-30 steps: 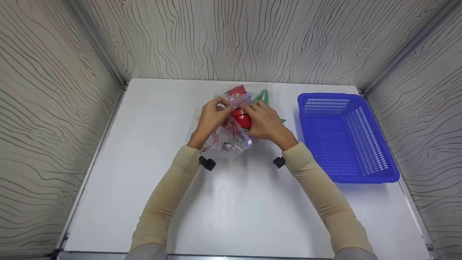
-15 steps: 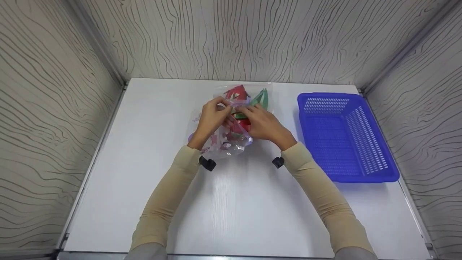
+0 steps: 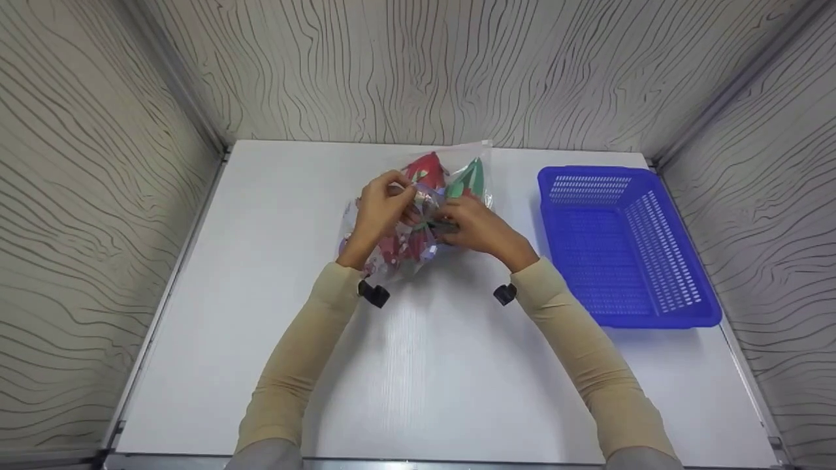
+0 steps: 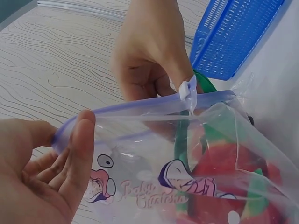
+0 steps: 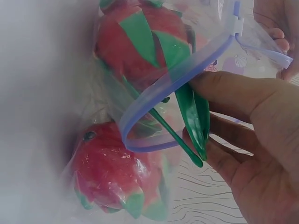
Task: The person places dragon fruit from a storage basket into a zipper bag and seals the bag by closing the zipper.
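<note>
A clear slider zip bag (image 4: 131,154) with a purple rim and printed cartoon figures lies at the back middle of the table. My left hand (image 3: 381,205) pinches the rim between thumb and fingers. At the bag's mouth, my right hand (image 3: 482,225) pinches the long green leaves of a red dragon fruit (image 5: 131,42), whose body is inside the bag. Another dragon fruit (image 5: 117,170) shows behind clear plastic beside it. In the head view, a red dragon fruit (image 3: 428,167) and a green-leaved piece (image 3: 467,177) lie under clear plastic beyond my hands.
On the right of the white table (image 3: 418,378) stands a blue perforated plastic basket (image 3: 547,241). Wood-patterned panels (image 3: 418,72) enclose the table at the back and both sides.
The dragon fruit at my right hand has gone lower into the bag, with plastic now over its red body. My right fingers have shifted slightly down; my left hand keeps its pinch.
</note>
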Action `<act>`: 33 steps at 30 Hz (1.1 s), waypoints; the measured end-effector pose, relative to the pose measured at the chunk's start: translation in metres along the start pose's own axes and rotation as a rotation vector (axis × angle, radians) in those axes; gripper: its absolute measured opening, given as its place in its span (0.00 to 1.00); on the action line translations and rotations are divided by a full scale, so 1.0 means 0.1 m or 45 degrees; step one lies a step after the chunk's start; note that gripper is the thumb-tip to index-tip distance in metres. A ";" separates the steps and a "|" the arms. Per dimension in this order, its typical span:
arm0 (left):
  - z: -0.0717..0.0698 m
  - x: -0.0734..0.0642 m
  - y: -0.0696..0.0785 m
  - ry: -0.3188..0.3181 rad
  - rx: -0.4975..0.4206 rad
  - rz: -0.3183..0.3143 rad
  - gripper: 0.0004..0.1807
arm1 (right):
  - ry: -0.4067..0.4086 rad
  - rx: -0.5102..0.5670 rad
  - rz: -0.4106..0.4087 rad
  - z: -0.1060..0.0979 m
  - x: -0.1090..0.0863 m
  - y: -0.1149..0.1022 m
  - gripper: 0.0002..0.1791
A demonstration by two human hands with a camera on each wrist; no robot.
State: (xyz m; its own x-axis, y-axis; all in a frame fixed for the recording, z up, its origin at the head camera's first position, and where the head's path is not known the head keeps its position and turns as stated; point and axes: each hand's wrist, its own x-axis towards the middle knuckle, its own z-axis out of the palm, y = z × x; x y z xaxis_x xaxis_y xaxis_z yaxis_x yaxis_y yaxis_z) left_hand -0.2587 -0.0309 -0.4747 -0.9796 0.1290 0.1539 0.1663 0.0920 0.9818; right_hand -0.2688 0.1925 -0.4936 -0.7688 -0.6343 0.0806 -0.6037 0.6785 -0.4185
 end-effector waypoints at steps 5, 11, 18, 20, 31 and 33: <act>0.00 0.00 -0.01 0.016 -0.003 -0.004 0.05 | -0.023 0.041 0.038 0.02 -0.02 0.03 0.19; 0.01 0.00 -0.03 0.018 -0.044 -0.017 0.04 | -0.010 0.097 0.068 0.07 -0.05 0.07 0.16; 0.01 -0.01 -0.04 0.022 -0.056 -0.026 0.03 | 0.034 0.164 0.125 0.12 -0.13 0.09 0.14; 0.01 -0.02 -0.04 0.019 -0.058 -0.028 0.03 | 0.061 0.174 0.144 0.14 -0.17 0.08 0.14; 0.00 -0.06 -0.06 0.005 -0.040 -0.033 0.05 | 0.294 0.150 0.201 0.31 -0.34 -0.09 0.07; 0.00 -0.06 -0.06 0.005 -0.029 -0.033 0.04 | 0.326 0.165 0.228 0.35 -0.36 -0.11 0.10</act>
State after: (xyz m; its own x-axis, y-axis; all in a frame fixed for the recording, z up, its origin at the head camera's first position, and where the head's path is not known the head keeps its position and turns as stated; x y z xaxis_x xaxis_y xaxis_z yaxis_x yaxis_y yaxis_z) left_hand -0.2538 -0.0319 -0.4819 -0.9841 0.1226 0.1288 0.1384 0.0729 0.9877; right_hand -0.2269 0.1951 -0.5230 -0.8982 -0.3844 0.2132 -0.4350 0.7078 -0.5566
